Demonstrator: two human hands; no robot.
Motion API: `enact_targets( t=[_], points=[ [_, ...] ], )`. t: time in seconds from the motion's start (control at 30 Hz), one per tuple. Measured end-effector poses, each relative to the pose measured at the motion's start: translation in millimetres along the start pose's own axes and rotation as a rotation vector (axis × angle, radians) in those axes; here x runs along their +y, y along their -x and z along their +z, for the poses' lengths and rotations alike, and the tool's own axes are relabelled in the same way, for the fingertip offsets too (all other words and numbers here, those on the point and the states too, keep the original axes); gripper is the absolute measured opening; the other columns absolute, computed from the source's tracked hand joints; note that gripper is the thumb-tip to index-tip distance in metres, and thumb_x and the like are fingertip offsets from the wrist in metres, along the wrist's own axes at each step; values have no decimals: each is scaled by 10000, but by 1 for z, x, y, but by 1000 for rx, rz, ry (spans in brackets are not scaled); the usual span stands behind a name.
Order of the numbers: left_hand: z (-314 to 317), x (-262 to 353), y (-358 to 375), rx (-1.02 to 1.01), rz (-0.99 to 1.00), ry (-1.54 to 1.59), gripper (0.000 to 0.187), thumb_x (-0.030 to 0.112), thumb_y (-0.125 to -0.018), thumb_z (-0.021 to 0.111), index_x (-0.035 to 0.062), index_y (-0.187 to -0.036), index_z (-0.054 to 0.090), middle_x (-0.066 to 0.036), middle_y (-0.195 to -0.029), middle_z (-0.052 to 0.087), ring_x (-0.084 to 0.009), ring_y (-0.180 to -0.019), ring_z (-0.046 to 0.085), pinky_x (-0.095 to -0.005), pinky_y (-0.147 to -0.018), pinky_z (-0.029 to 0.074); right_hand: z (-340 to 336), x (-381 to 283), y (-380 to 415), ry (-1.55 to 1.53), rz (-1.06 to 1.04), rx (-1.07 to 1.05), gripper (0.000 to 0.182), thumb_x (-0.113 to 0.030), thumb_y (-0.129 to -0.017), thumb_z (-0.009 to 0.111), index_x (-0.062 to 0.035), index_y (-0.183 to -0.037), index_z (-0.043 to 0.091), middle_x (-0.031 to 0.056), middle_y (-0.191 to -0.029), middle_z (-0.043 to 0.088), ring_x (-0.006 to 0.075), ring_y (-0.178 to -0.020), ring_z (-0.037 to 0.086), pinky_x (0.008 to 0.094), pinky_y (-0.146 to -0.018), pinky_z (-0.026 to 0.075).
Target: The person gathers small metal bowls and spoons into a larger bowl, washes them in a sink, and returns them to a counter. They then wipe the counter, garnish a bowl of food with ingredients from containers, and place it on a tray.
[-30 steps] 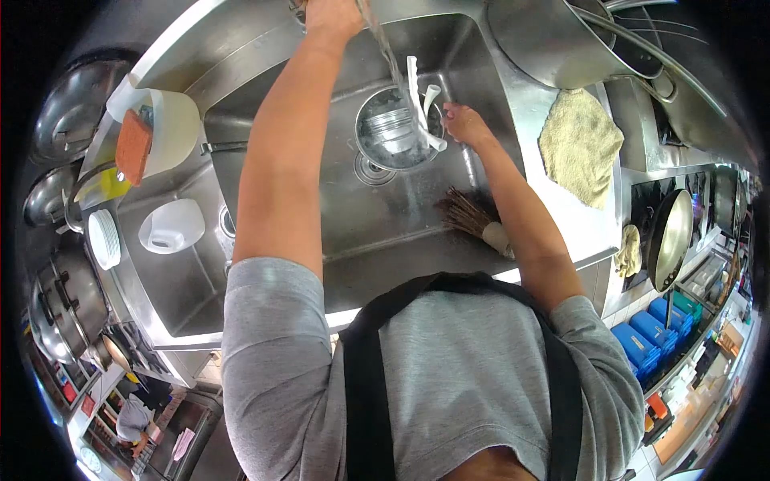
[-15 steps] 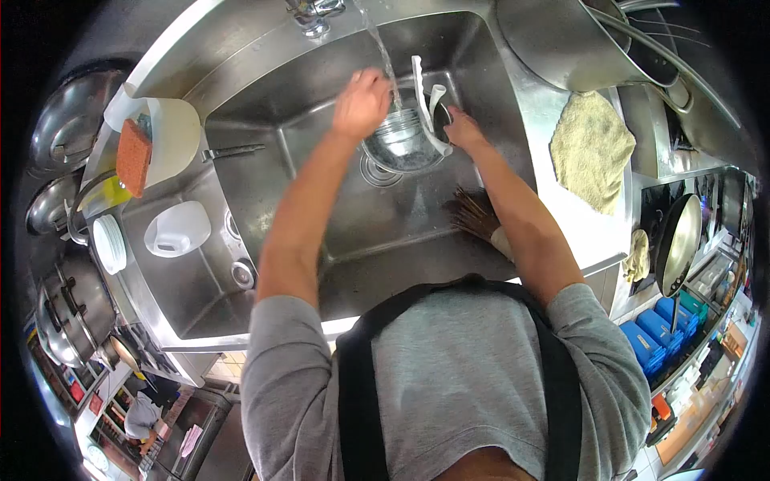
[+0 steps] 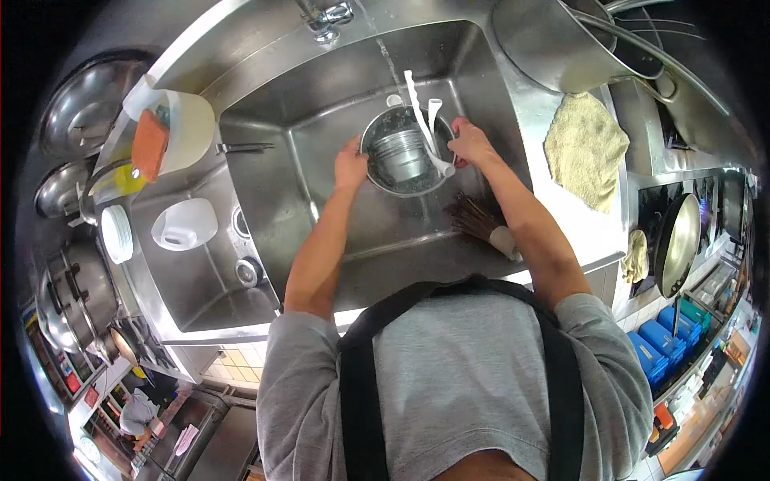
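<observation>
A round metal bowl is in the large sink basin, holding water and a stack of ribbed metal cups or rings. Long white utensils lean across its right side, their ends sticking out past the rim. My left hand grips the bowl's left edge. At the opposite edge, beside the white utensils, my right hand has its fingers closed on the rim. A stream of water falls behind the bowl. Below my right hand lies a twig brush with a pale bound end.
The tap is above the sink's back edge. On the left stand a plastic tub with an orange sponge, tongs and a white jug. To the right are a cloth and a large pot.
My left hand has come down from beside the water stream to the bowl's left rim. The bowl, tilted before, now sits more level, showing its inside. My right hand stays at the right rim.
</observation>
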State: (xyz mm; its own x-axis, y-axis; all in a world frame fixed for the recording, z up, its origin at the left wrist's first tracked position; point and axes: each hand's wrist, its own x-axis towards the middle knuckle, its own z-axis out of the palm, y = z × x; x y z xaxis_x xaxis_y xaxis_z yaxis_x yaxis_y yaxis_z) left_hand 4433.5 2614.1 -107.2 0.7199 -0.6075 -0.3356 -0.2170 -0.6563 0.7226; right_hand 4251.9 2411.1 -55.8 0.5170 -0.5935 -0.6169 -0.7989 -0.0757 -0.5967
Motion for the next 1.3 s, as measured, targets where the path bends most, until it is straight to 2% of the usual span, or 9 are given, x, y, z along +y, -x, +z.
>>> enact_targets(
  t=[0.13,0.23,0.53,0.73,0.87,0.97,1.17,1.27,1.3],
  points=[
    [-37,28,52,-71,-168,353,453,170,-803,599,75,-1242,536,-112,-886,645,-186,-686,626,-312,-536,504,-21,-27,70,5,-142,7,221,-53,-730,535,-10,-932,458,188,-764,616,273,-518,638,356,-513,525],
    [-54,41,82,-69,-151,474,514,302,-838,623,55,-1272,501,-84,-908,631,-130,-631,588,-272,-467,475,-28,-42,120,-151,-266,58,157,-28,-738,568,-6,-846,457,81,-636,544,152,-451,576,293,-365,464],
    [-96,90,157,-265,20,472,741,437,-837,616,-62,-1326,371,-161,-1060,591,-135,-598,573,-260,-468,481,-37,-57,245,-342,-369,209,124,-30,-737,554,7,-826,476,53,-603,504,128,-400,520,263,-332,409],
    [-109,102,183,-506,71,453,709,441,-856,590,-51,-1322,382,-166,-1143,553,-157,-697,596,-279,-498,500,-27,-46,298,-408,-383,316,135,-24,-736,546,25,-847,485,42,-608,490,127,-385,502,263,-322,397],
    [-114,120,212,-424,129,472,635,442,-871,567,-26,-1281,440,-134,-1078,578,-171,-722,607,-293,-542,518,-25,-29,327,-495,-403,366,129,-36,-736,563,-4,-836,489,30,-611,479,124,-374,472,260,-321,389],
    [-129,142,232,-591,129,453,674,468,-854,584,-2,-1309,423,-69,-985,546,-105,-739,543,-291,-578,516,-26,-13,351,-701,-369,403,106,-30,-714,574,-37,-742,472,22,-594,469,124,-379,471,262,-328,381],
    [-111,153,244,-769,244,400,642,437,-859,589,14,-1315,432,-34,-1004,531,-84,-758,490,-276,-554,487,-13,35,374,-736,-265,546,125,-68,-718,584,-85,-785,480,-3,-608,465,107,-399,432,250,-319,343],
    [-96,163,253,-734,258,296,649,420,-867,577,-4,-1327,403,-135,-1191,498,-160,-905,526,-297,-544,483,-11,53,390,-693,-103,673,135,-80,-688,588,-94,-774,485,-9,-605,444,102,-444,426,274,-369,352],
    [-90,168,253,-769,257,310,665,416,-864,583,-21,-1330,396,-129,-1148,506,-167,-899,519,-294,-538,484,-10,69,386,-683,-173,698,136,-82,-684,589,-87,-780,492,-8,-613,457,101,-468,436,287,-396,361]
  ],
)
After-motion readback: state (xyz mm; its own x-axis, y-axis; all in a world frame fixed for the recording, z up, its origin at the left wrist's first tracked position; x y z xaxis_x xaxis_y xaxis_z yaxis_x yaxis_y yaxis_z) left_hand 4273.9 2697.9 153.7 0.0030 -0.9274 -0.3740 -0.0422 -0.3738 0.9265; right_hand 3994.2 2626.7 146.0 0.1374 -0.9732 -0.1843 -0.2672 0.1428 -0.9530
